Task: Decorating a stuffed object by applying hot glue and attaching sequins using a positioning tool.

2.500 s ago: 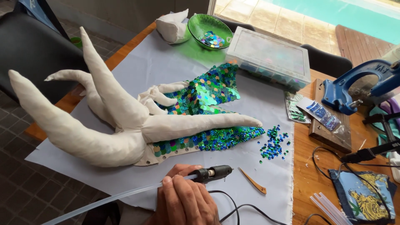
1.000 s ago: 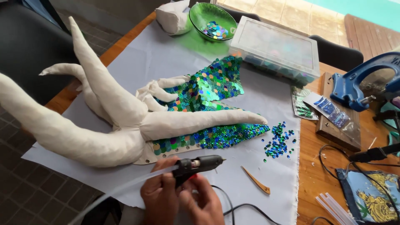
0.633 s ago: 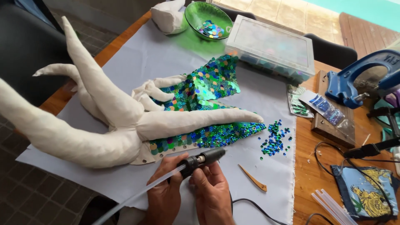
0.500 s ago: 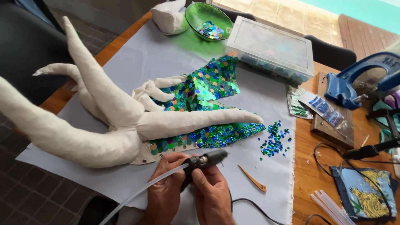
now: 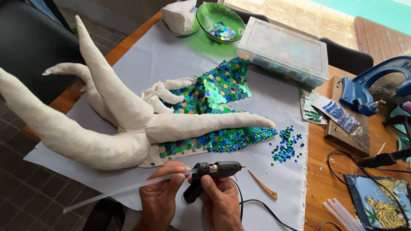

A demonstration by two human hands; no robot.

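Wooden surface under a pale grey cloth carries our work. At the far left a white stuffed figure with long tapering limbs lies across the cloth, and a patch of green and blue sequins covers the part between its limbs. Near the lower edge our left hand holds a clear glue stick: its fingers are curled and pinched around the stick, which slants up from the lower left into the back of the black glue gun. Just to the right, our right hand grips the gun's handle, fingers wrapped closed around it, the nozzle pointing right, just below the sequined edge. A small wooden tool lies on the cloth beside the gun, and loose sequins sit above it. Farther back stand a green bowl and a clear plastic box. At the right sit a blue press and spare glue sticks.
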